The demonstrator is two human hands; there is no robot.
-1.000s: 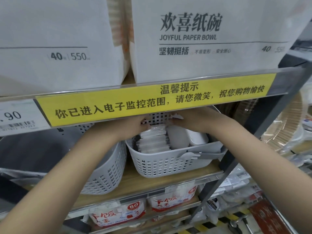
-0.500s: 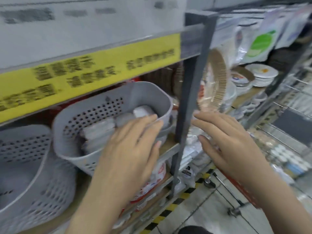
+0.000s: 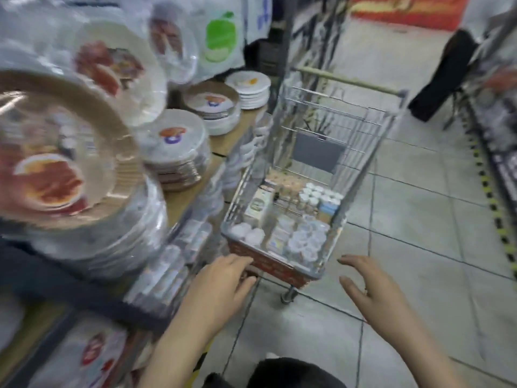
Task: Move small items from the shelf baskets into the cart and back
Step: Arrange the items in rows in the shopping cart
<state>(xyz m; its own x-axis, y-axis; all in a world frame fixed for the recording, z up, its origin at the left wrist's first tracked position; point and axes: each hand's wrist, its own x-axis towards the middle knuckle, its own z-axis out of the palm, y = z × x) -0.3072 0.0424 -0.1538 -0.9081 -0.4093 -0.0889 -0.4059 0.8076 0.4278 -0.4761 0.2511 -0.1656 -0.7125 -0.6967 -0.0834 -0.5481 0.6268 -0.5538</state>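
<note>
Both hands are out in front and empty, fingers spread: the left hand point(image 3: 221, 287) low by the near red end of the cart point(image 3: 282, 264), the right hand point(image 3: 372, 289) over the tiled floor point(image 3: 419, 208) just to the cart's right. The cart stands in the aisle beside the shelf point(image 3: 195, 189) of wrapped plates point(image 3: 173, 138), small white cups point(image 3: 305, 242) and packets lying in its wire basket.
</note>
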